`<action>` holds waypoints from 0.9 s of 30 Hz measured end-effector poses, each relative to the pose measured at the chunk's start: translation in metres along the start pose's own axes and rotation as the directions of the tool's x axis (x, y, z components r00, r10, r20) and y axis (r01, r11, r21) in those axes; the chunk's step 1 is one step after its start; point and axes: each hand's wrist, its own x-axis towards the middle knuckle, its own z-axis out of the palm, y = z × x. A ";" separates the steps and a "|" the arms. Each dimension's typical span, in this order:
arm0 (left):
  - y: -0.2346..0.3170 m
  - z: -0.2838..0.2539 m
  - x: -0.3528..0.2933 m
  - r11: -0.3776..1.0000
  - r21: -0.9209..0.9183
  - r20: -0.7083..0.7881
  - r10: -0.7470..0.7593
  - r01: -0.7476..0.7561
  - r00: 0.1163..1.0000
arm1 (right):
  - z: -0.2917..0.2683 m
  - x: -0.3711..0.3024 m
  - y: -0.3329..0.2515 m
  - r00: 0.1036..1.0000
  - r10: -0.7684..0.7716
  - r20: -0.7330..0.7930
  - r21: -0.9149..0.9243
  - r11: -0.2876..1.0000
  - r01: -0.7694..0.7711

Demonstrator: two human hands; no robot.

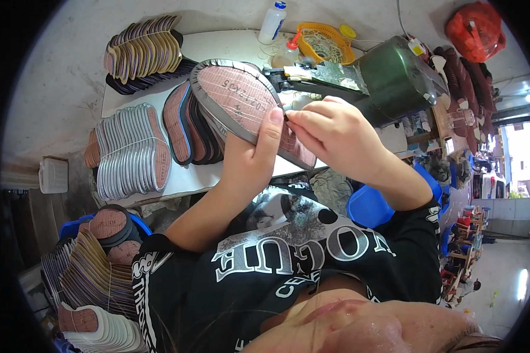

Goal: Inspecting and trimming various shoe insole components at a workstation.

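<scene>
My left hand (259,144) grips a shoe insole (235,88) from below, its thumb on the face near the right edge. The insole has a pinkish-brown lined face with dark printing and a grey edge binding gathered into small pleats. At that edge the closed fingertips of my right hand (338,132) pinch the binding or something small on it; I cannot make out which. Just beyond the insole is the arm (330,76) of a green machine (391,76). Part of another insole (297,150) shows below my right fingers.
On the white table (227,44) lie tied silver-edged insoles (129,150), dark-edged insoles (179,126) and a beige bundle (144,50). Behind the machine stand a white bottle (272,25), a red-tipped bottle (286,56) and a yellow basket (348,54). More insole bundles (97,270) sit lower left; a blue bin (368,207) is at right.
</scene>
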 end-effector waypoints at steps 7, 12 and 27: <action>-0.007 0.002 -0.003 0.988 0.154 0.042 0.003 -0.010 0.999 | 0.004 0.003 -0.009 0.996 0.062 0.062 -0.296 0.954 -0.041; 0.001 0.005 0.000 0.986 0.144 -0.002 0.089 -0.088 0.996 | 0.005 0.001 0.013 0.871 0.469 0.146 0.588 0.667 -0.457; -0.008 -0.007 0.012 0.988 -0.139 -0.069 -0.082 0.072 0.994 | 0.023 -0.036 0.016 0.944 0.112 -0.311 0.451 0.892 0.043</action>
